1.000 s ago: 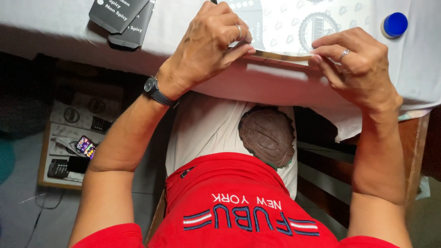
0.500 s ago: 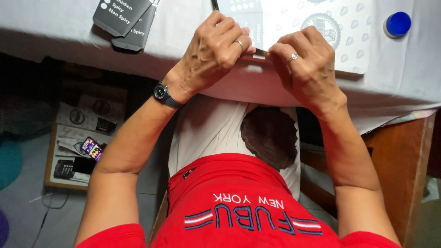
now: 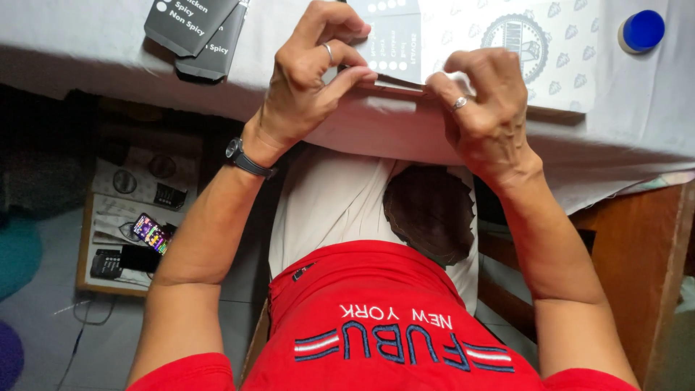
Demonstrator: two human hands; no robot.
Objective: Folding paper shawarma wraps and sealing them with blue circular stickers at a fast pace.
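the step in hand looks like creasing the near flap of the flat printed carton [image 3: 507, 51], which lies on the bench [image 3: 651, 123] at 12 o'clock. left hand [image 3: 311, 80] pinches the flap edge narrow; right hand [image 3: 485, 108] presses it, curled. next would need firm pressure along the fold. since the earlier frame the hands have drawn slightly apart. dark cartons [image 3: 192, 32] lie at 10 o'clock, a blue cap [image 3: 643, 30] at 2.
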